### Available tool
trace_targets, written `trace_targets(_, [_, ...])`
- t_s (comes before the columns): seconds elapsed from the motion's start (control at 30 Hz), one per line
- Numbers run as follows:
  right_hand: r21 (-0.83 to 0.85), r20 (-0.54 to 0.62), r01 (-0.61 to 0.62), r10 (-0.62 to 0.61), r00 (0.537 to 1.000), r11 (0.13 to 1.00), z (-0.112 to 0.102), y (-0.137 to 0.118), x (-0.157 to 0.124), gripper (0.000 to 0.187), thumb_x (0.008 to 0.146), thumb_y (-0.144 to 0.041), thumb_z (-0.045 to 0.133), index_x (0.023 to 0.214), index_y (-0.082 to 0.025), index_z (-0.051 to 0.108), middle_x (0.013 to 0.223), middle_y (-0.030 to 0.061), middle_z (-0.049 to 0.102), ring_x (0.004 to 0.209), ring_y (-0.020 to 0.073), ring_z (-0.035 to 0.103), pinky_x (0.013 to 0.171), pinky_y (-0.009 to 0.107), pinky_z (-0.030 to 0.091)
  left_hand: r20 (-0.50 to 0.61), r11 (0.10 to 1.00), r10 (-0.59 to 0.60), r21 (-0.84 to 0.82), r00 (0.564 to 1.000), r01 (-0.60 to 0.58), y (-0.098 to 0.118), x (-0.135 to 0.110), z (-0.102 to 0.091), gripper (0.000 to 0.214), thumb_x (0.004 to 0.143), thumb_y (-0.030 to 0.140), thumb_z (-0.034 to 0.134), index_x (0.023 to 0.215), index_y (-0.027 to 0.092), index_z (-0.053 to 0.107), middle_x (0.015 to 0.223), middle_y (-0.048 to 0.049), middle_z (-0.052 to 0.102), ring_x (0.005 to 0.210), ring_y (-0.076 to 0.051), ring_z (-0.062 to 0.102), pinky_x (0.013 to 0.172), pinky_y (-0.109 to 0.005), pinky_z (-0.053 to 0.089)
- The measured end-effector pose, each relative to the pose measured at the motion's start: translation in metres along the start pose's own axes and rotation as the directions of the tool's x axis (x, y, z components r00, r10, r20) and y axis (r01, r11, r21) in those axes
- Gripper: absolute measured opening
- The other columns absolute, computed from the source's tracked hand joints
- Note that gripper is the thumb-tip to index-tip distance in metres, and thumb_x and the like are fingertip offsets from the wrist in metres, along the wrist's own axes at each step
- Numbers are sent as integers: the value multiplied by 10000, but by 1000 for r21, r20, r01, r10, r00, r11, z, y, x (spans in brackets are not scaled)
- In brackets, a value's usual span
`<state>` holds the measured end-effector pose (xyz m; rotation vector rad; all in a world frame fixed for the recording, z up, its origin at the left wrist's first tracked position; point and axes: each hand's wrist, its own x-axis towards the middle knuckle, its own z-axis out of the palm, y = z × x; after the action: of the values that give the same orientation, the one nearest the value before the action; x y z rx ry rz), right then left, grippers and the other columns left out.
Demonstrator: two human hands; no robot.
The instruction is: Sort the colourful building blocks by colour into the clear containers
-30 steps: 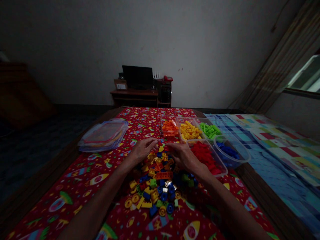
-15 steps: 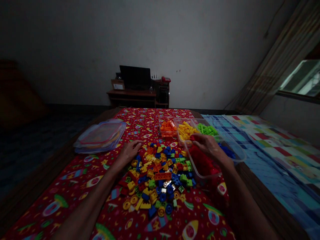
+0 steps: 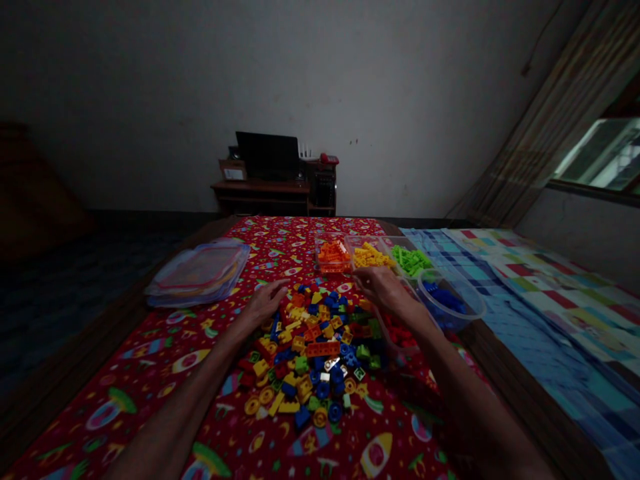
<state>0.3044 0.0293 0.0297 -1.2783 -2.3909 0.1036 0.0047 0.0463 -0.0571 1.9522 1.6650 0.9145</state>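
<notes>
A pile of mixed coloured toy bricks [image 3: 313, 357] lies on the red patterned tablecloth [image 3: 150, 373]. My left hand [image 3: 267, 303] rests at the pile's far left edge, fingers stretched out and apart, holding nothing. My right hand [image 3: 383, 287] hovers at the pile's far right corner, above the far end of the clear tub of red bricks [image 3: 400, 333]. Its fingers are loosely bent and I see nothing in them. My right forearm hides part of that tub.
Clear tubs of orange bricks [image 3: 333, 255], yellow bricks [image 3: 367, 255] and green bricks [image 3: 413, 259] stand in a row beyond the pile. A round tub of blue bricks [image 3: 447, 300] sits right. Stacked lids [image 3: 197, 273] lie at the left. A checked mat [image 3: 525, 287] covers the right side.
My right hand went from the pile to over the red tub, then drew back left toward the pile's far corner. My left hand stayed at the pile's left edge.
</notes>
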Motion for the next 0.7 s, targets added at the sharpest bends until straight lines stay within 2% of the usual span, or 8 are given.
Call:
trace_targets(0.07, [59, 77, 60, -64, 995, 996, 24, -23, 19, 241, 897, -208, 444, 813, -148, 661, 696, 63, 644, 614, 134, 544, 598, 242, 356, 30, 1000, -6, 8, 1000, 6, 2, -1, 1, 611, 791, 567, 387, 1188, 159, 607, 1211, -111, 644, 1087, -272, 598, 944, -387, 458])
trace_targets(0.13, [72, 126, 63, -72, 989, 995, 51, -40, 39, 234, 916, -269, 460, 934, -132, 649, 823, 106, 671, 754, 172, 601, 689, 258, 399, 46, 1000, -3, 9, 999, 2, 3, -2, 3, 636, 794, 584, 377, 1210, 154, 594, 1249, -116, 620, 1120, -275, 583, 969, -394, 441])
trace_targets(0.23, [53, 174, 19, -28, 984, 998, 85, -52, 64, 278, 921, -291, 471, 1062, -98, 611, 979, 170, 669, 930, 220, 616, 799, 298, 424, 54, 1000, 30, 7, 998, -30, 3, -3, 8, 672, 809, 581, 348, 1252, 122, 561, 1315, -137, 565, 1192, -273, 536, 1027, -397, 393])
trace_targets(0.3, [35, 214, -6, -2, 977, 999, 97, -54, 73, 300, 914, -303, 481, 1083, -89, 607, 1026, 191, 662, 974, 238, 611, 822, 323, 432, 53, 999, 54, -3, 997, -54, 4, -4, 12, 655, 830, 550, 333, 1278, 118, 537, 1350, -131, 533, 1238, -260, 498, 1066, -392, 351])
trace_targets(0.37, [33, 263, 4, -12, 965, 999, 101, -53, 75, 264, 894, -270, 509, 1065, -107, 625, 1028, 171, 673, 971, 225, 617, 820, 310, 438, 48, 998, 55, -28, 997, -54, 7, -6, 15, 617, 849, 522, 326, 1273, 127, 540, 1353, -118, 533, 1250, -249, 487, 1081, -390, 335])
trace_targets(0.47, [130, 287, 98, -132, 949, 987, 93, -52, 66, 235, 830, -179, 563, 1044, -140, 653, 1018, 111, 695, 933, 180, 627, 786, 243, 435, 83, 994, 70, -94, 994, -62, 16, -9, 15, 600, 856, 522, 334, 1231, 121, 575, 1317, -119, 566, 1232, -251, 505, 1079, -393, 342])
trace_targets(0.57, [332, 224, 142, -225, 948, 932, 79, -50, 49, 283, 797, -164, 573, 1064, -139, 662, 974, 78, 707, 851, 168, 636, 725, 226, 440, 186, 979, 134, -177, 973, -101, 28, -11, 13, 596, 845, 546, 366, 1223, 143, 589, 1295, -93, 589, 1223, -250, 513, 1077, -387, 347])
trace_targets(0.7, [500, 128, 129, -220, 967, 856, 68, -45, 33, 325, 791, -173, 553, 1096, -161, 666, 940, 34, 712, 787, 147, 632, 701, 218, 447, 238, 956, 207, -255, 949, -144, 43, -13, 8, 556, 802, 522, 491, 1226, 176, 593, 1276, -70, 607, 1187, -261, 542, 1039, -372, 393])
